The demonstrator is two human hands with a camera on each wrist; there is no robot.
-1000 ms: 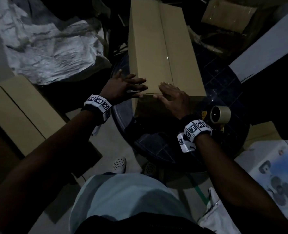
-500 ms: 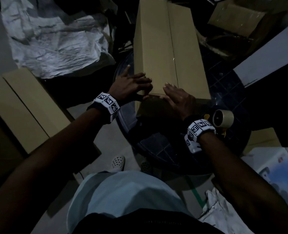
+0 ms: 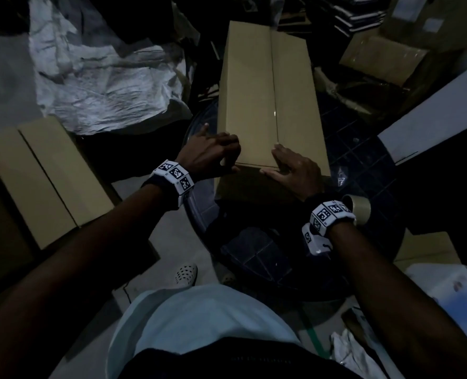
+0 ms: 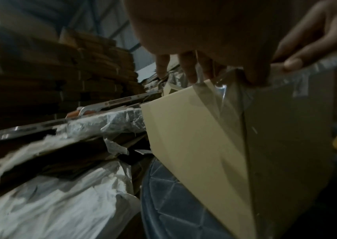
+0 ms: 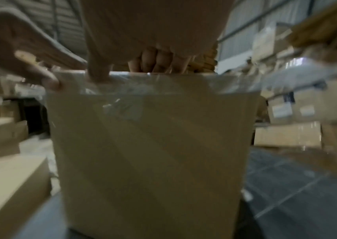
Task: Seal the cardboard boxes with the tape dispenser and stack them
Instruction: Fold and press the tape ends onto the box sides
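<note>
Item: cardboard box (image 3: 267,105), long, flaps shut, lying on the round dark counter (image 3: 363,165). Clear tape (image 4: 231,90) runs over its near edge and down the end face. Left hand (image 3: 210,157): grip curled over the near left corner, thumb on the tape. Right hand (image 3: 295,170): fingers flat, pressing the near edge. Tape dispenser (image 3: 359,209): idle beside the right wrist. Second box (image 3: 43,176): on the floor, left. Step, as judged: smoothing tape ends. Next: a firm two-handed lift for stacking.
</note>
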